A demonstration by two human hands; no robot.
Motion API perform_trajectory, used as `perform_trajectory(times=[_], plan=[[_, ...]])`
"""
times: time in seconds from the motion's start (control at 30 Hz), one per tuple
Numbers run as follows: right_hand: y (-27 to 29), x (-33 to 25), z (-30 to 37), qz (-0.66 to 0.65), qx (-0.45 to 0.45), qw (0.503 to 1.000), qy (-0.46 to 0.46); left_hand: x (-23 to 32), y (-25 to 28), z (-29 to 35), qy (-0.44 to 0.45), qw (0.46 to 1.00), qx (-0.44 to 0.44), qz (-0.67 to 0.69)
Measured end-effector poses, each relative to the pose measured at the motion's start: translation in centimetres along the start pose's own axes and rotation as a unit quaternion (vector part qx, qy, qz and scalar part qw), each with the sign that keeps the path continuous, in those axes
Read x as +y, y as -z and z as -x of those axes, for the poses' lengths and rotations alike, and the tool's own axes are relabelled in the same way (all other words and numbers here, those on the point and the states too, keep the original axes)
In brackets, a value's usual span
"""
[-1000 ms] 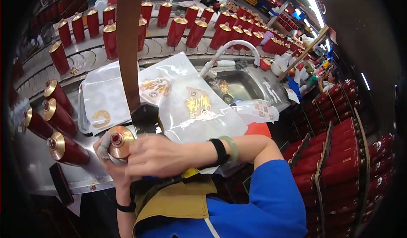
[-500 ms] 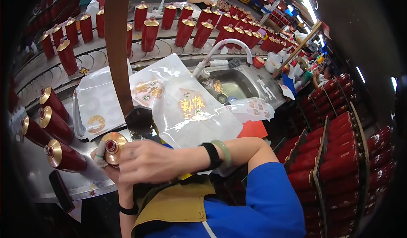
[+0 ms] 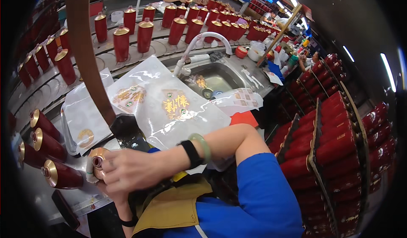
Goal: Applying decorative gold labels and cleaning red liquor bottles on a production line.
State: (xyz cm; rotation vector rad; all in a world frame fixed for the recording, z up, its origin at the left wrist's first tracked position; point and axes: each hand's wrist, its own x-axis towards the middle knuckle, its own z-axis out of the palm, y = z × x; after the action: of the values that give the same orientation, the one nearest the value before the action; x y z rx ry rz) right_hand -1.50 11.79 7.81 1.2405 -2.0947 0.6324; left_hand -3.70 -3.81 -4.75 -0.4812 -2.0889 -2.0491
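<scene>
My left hand point(image 3: 106, 189) is closed round the gold-shouldered bottle point(image 3: 96, 153) by the near edge of the desk point(image 3: 85, 197); my right hand point(image 3: 129, 169) overlaps it, grip unclear. Probably stiff, slippery, breakable: best held round the body.

Left hand point(image 3: 104, 188) gripping bottle point(image 3: 100, 152), right hand point(image 3: 127, 170) alongside

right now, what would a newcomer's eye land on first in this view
Most likely the gold-topped red bottles standing in rows across the back, echoed by the stacked red bottles at the right. Nearer, just left of centre, lies a glossy sheet with gold print. At lower left, the left hand holds a gold-topped bottle, partly covered by the right hand.
</scene>
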Motion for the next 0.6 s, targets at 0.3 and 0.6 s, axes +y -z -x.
perform_trajectory(times=[0.3, 0.6], plan=[[0.3, -0.1, 0.2, -0.078, -0.150, 0.986, 0.010, -1.0, 0.4, -0.5, 0.029, 0.991, 0.117, 0.064], [0.4, -0.2, -0.2, -0.081, -0.137, 0.987, 0.038, -0.1, 0.3, -0.3, 0.040, 0.979, 0.126, 0.154]])
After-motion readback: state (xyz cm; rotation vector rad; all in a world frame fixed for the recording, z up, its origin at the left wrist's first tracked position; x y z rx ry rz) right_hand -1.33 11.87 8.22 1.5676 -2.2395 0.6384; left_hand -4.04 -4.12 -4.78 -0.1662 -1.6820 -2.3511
